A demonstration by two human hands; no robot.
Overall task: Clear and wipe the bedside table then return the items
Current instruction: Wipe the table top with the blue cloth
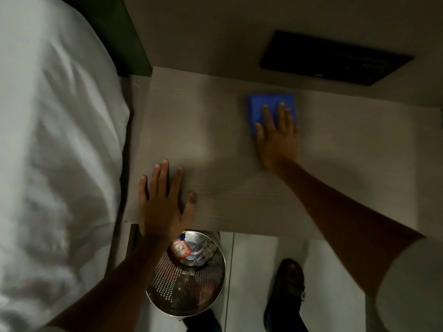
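Both hands lie flat on the bedside table (215,130), well apart from each other. The right hand (278,137) is stretched toward the far side of the pale wood-grain top, fingers spread and extended, palm pressing down on a folded blue cloth (268,103); the cloth shows beyond and to the left of the fingertips, while its near part is hidden under the palm. The hand is not closed around the cloth, only laid flat on it. The left hand (163,200) rests open at the near left corner of the table, fingers splayed on bare wood, its wrist crossing the front edge. The cloth lies far from it, toward the back right.

On the wall behind the table sits a dark rectangular panel (335,58). White bedding (55,140) fills the left side, just beside the table. Below the front edge stands a perforated metal wastebasket (189,279) with wrappers inside, and a dark shoe (287,291) stands on the light floor to its right.
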